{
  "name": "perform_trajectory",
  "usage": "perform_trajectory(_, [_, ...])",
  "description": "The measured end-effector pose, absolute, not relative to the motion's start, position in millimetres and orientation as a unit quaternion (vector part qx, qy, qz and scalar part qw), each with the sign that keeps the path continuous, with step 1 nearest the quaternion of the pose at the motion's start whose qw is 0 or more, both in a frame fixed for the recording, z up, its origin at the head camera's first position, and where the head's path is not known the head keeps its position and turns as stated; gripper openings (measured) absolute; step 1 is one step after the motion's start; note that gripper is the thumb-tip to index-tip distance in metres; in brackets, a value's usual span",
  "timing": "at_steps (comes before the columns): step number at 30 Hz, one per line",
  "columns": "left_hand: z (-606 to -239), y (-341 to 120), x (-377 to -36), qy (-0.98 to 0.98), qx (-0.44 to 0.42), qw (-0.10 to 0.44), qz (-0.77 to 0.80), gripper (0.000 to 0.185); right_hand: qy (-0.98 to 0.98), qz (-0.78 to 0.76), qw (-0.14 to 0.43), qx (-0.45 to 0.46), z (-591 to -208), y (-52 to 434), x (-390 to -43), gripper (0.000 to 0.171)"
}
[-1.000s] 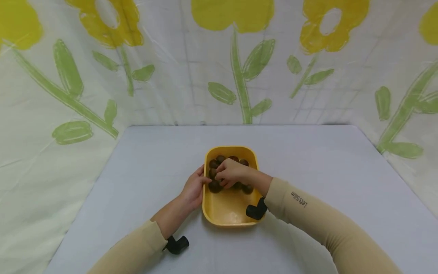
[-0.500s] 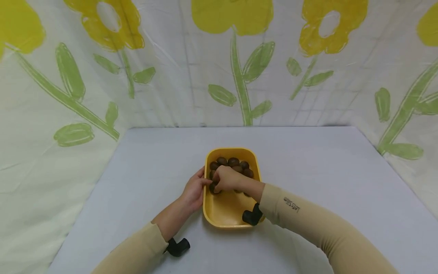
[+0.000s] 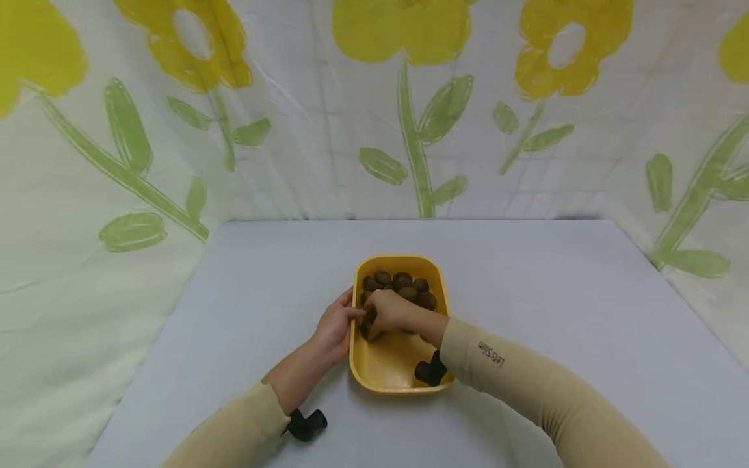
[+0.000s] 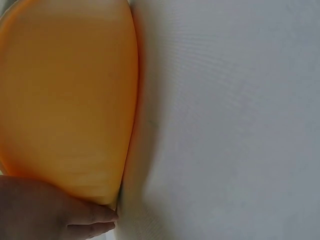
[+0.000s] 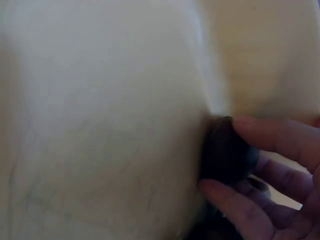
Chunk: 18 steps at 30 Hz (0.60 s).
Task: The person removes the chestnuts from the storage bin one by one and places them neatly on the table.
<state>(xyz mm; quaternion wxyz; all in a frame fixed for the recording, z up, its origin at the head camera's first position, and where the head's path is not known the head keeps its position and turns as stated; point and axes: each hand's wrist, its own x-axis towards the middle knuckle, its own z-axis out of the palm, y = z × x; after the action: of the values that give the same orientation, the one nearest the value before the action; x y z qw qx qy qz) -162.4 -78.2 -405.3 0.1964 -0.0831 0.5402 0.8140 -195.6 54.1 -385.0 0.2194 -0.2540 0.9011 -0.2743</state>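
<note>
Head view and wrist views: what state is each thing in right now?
Yellow tray: flat on the table, near half bare.
Brown round fruits: heaped in the tray's far half.
Left hand: touches the tray's left wall.
Right hand: pinches one fruit.

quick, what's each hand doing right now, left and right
Left hand: fingers rest against the outer left wall of the yellow tray, steadying it.
Right hand: inside the tray, fingers curled round one dark brown nut.
</note>
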Motion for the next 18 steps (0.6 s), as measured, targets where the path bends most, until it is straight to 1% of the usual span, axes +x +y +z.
perform_trajectory(6, [-407.0, -76.5, -162.7, 0.54, -0.084, 0.192, 0.815, 0.074, 0.896, -0.271, 0.222, -0.274, -385.7, 54.2, -197.5, 0.013])
perform_trajectory(11, [-407.3, -76.9, -162.5, 0.544, -0.079, 0.194, 0.812, 0.071, 0.892, -0.265, 0.232, -0.284, -382.6, 58.0, -202.7, 0.018])
perform_trajectory(18, [-405.3, -77.7, -161.9, 0.538, -0.079, 0.2, 0.815, 0.068, 0.877, -0.315, 0.265, -0.249, -367.3, 65.1, -208.3, 0.021])
